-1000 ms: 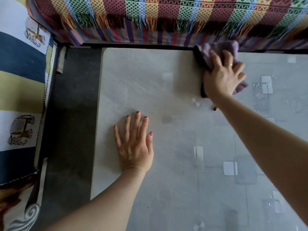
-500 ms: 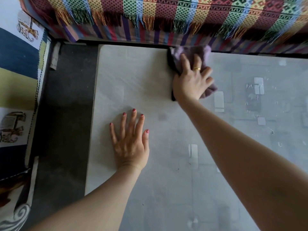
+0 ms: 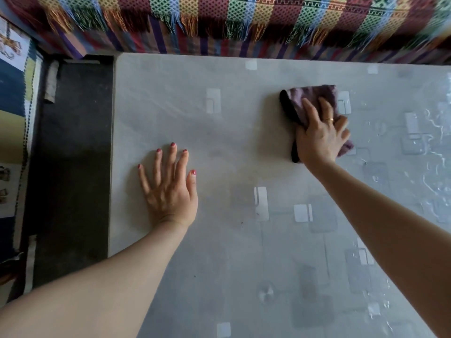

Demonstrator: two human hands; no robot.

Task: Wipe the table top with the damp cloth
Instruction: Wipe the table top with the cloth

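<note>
The grey table top point(image 3: 229, 252) with pale square patterns fills most of the view. A purple damp cloth point(image 3: 308, 98) with a dark edge lies on it toward the far right. My right hand point(image 3: 320, 136) presses flat on the cloth, its fingers stretched over the fabric and a ring on one finger. My left hand point(image 3: 169, 189) rests palm down on the table near the left edge, fingers spread, holding nothing.
A colourful woven blanket with fringes point(image 3: 244, 20) hangs along the table's far edge. A dark floor strip point(image 3: 73, 154) runs beside the left edge, with patterned fabric point(image 3: 12, 106) beyond it. Water streaks point(image 3: 434, 152) glisten at the table's right side.
My right hand slid the cloth left along the far edge, then back right and a little nearer to me. My left hand stayed flat in place.
</note>
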